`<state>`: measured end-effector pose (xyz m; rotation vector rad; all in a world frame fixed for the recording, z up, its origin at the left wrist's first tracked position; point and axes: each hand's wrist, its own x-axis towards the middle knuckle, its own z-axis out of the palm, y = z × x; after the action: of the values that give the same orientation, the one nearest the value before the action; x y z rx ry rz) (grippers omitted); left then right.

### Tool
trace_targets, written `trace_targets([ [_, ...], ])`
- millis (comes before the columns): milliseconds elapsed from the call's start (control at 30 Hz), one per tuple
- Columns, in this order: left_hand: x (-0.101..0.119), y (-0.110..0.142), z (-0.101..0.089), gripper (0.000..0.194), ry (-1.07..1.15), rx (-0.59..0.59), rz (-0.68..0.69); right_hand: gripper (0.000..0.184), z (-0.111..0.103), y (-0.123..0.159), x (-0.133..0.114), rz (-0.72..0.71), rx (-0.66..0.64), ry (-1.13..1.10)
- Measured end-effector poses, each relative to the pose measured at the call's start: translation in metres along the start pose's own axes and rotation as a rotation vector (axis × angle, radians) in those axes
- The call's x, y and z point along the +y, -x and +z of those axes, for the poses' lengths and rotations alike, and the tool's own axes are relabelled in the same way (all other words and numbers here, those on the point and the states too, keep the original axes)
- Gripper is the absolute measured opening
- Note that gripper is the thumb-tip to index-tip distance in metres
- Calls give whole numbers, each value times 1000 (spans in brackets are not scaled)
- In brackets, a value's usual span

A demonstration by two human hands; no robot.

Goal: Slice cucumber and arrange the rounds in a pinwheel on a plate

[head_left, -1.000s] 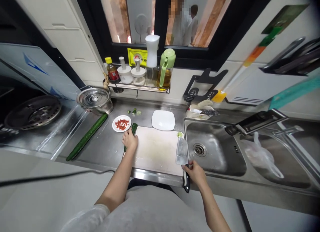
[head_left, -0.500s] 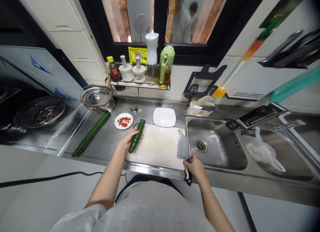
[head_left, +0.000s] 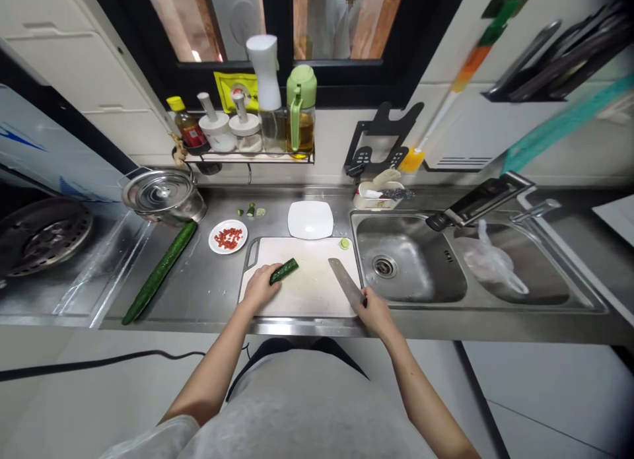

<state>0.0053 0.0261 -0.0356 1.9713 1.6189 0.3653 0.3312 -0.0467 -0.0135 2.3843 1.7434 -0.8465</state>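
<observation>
My left hand [head_left: 260, 287] grips a short green cucumber piece [head_left: 286, 270] lying on the white cutting board [head_left: 307, 294]. My right hand [head_left: 375, 310] is closed round the handle of a cleaver [head_left: 345, 284], whose blade angles over the right side of the board, apart from the cucumber. A small cucumber slice [head_left: 344, 244] sits at the board's far right corner.
A whole long cucumber [head_left: 159, 272] lies on the steel counter at left, near a lidded pot [head_left: 158, 195]. A small dish of chopped red chili [head_left: 228, 237] and a white square plate [head_left: 310, 219] stand behind the board. A double sink [head_left: 411, 267] lies to the right.
My left hand has brought the cucumber piece from the board's left edge onto the board. My right hand has turned the cleaver so the blade angles inward.
</observation>
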Motion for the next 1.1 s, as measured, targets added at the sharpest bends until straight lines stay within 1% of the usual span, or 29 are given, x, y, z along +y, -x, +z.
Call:
trace_targets([
  [100, 4, 7, 8, 56, -69, -18, 8, 27, -5, 1, -9, -20, -39, 38],
  [200, 5, 14, 14, 55, -107, -10, 4, 30, -11, 2, -18, -23, -58, 115],
  [367, 5, 21, 19, 53, -131, 14, -9, 27, -19, -2, -27, -58, -81, 226],
  [467, 11, 17, 21, 51, -148, 39, 5, 26, -19, -5, -31, -97, -87, 245],
  [600, 17, 5, 25, 50, -124, 35, 88, 26, -16, -9, -34, -119, -86, 226],
  [700, 13, 4, 27, 46, -116, 28, 112, 26, -13, -12, -35, -95, -92, 194],
  [833, 0, 21, 23, 48, -132, 13, 92, 27, -14, -14, -39, -90, -133, 177],
  [933, -7, 34, 21, 47, -142, 20, 99, 28, -16, -12, -51, -153, -148, 192],
  [1100, -6, 38, 23, 45, -165, 58, 124, 27, -8, 1, -86, -393, -164, 166],
])
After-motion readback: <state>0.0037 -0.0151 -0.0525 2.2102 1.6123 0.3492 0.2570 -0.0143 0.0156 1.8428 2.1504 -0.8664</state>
